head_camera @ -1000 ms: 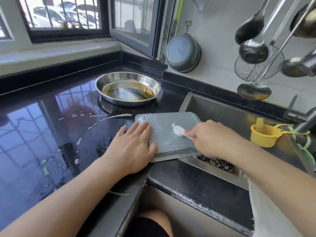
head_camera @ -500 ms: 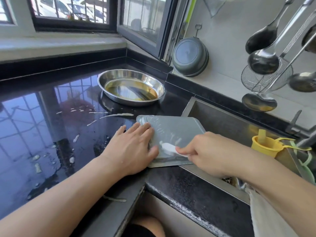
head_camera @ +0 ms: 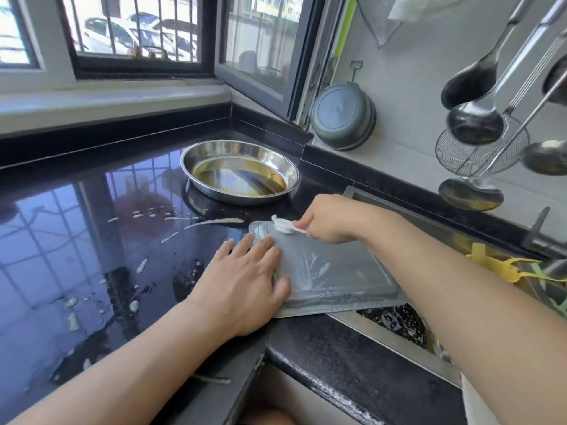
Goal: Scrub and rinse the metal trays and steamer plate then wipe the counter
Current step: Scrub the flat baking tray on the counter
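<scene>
One flat grey tray (head_camera: 337, 271), soap-streaked; right hand (head_camera: 328, 219) scrubbing far corner.

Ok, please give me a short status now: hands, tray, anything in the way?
Left hand flat on rectangular metal tray, steadying it. Right hand grips white brush, scrubbing tray's far corner. Tray bridges counter and sink. Nothing blocking.

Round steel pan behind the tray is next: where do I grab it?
Pinch the round steel pan by its flared near rim, coming from the front with the left hand. The walls are shallow and sloped, and liquid sits inside, so lift it level.
</scene>
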`<state>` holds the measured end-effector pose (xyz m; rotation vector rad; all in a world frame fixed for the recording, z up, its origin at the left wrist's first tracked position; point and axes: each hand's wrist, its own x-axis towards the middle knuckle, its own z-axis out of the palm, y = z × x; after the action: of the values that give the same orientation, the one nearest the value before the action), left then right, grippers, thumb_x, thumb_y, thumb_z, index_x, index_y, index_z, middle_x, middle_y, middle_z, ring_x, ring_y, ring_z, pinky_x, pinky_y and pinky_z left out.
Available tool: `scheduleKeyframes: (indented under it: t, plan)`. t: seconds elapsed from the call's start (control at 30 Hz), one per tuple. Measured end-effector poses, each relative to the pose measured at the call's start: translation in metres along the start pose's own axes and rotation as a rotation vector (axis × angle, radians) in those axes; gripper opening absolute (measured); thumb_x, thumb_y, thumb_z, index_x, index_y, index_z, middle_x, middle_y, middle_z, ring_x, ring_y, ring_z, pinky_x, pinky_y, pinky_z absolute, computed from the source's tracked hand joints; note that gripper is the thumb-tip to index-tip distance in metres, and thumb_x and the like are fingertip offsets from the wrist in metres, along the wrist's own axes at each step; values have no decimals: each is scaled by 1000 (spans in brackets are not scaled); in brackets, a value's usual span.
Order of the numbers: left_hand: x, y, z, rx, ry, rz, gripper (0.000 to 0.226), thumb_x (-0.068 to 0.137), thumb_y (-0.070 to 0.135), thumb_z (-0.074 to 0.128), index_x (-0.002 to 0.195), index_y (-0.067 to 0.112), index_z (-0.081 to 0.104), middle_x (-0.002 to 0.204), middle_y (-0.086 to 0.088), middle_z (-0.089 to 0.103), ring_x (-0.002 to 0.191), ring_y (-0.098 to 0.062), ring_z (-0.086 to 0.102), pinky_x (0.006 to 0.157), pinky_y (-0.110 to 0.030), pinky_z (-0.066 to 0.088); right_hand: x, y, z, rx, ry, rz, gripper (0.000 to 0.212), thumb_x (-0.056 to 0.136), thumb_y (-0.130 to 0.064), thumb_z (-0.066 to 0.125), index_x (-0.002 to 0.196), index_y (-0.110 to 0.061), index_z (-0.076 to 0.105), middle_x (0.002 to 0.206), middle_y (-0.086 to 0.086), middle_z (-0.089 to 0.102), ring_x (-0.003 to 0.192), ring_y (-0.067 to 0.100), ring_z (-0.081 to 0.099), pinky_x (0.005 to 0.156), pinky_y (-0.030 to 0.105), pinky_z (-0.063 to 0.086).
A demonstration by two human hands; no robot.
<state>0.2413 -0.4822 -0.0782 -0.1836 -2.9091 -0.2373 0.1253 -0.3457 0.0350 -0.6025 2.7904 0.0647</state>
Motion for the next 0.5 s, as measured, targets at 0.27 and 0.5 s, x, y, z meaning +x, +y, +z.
scheduleKeyframes:
  t: [0.27,0.5]
  plan:
    - [-1,-1,0,30,-2,10,62,93,56,18,136,25,51,154,6,42,140,-22,39,115,-47,32,27,-10,-21,-148,-29,82,19,94,-10,51,102,-3,68,75,8,54,65,25,51,58,29,43]
    - [1,-2,-4,-43,22,31,32,90,51,23,95,25,41,109,6,51,109,-20,58,102,-41,38,47,8,-33,-45,-229,19,34,90,-16,58,116,-29,75,62,2,55,47,19,38,51,26,36]
